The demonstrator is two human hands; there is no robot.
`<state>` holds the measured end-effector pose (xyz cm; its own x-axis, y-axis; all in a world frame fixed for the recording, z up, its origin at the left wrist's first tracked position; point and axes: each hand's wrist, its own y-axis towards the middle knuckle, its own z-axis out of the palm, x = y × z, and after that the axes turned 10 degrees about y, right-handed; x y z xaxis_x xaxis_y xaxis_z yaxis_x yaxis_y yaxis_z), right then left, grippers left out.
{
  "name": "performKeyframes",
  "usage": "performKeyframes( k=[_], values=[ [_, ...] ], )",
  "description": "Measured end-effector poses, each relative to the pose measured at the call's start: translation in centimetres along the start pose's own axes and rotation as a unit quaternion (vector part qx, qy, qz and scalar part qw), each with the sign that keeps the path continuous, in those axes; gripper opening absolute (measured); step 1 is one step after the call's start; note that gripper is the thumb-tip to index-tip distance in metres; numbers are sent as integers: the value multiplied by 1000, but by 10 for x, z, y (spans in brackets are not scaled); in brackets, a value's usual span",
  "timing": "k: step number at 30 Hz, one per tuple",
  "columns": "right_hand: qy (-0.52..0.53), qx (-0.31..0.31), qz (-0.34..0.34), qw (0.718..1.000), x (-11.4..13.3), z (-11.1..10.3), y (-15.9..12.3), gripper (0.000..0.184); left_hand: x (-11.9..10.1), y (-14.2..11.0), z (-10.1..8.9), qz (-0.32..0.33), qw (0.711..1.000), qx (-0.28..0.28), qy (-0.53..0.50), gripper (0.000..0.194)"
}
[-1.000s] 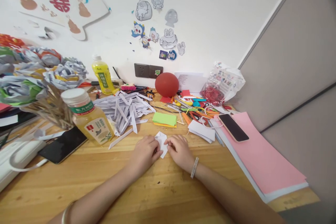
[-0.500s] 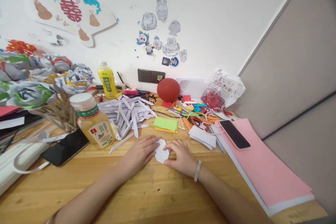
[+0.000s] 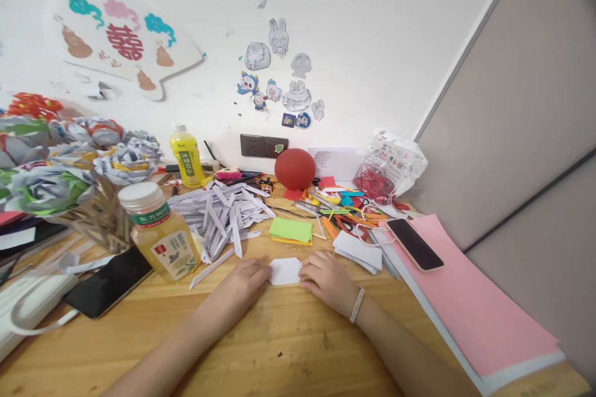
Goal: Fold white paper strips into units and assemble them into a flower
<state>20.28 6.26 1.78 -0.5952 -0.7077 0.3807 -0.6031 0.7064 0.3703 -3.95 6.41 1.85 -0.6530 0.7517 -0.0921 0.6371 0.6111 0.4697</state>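
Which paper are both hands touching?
The small white sheet between the left hand and right hand. The green paper lies behind it; the white stack and pink paper lie right of it.

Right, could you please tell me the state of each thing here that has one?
Paper: held at both ends, corners angled
Left hand: on its left end
Right hand: on its right end
Front bottle: capped, upright
Yellow bottle: capped, upright
Left phone: lying flat, dark
Right phone: face up, screen dark
Strips: heaped
Green slips: stacked
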Motion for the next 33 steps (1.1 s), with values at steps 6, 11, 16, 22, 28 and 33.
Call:
performKeyframes(
  k=[6, 11, 16, 22, 28, 33],
  values=[
    [-18, -4, -4, 1000, -1, 5, 2, 3, -1, 4, 1, -4, 1000, 28, -6, 20],
    [3, -15, 8, 1000, -4, 6, 2, 6, -3, 5, 3, 28, 997, 54, 56, 25],
    [17, -31, 33, 999, -7, 7, 4, 16, -5, 7, 2, 24, 997, 36, 59, 24],
    [18, -45, 33, 998, -9, 11, 6, 16, -11, 9, 2, -3, 999, 10, 50, 29],
    [18, -52, 33, 998, -7, 15, 7, 14, -13, 10, 3, -16, 998, -24, 51, 25],
    [14, -74, 47, 996, -3, 13, 7, 20, -13, 10, 4, -16, 998, -3, 62, 25]
  ],
)
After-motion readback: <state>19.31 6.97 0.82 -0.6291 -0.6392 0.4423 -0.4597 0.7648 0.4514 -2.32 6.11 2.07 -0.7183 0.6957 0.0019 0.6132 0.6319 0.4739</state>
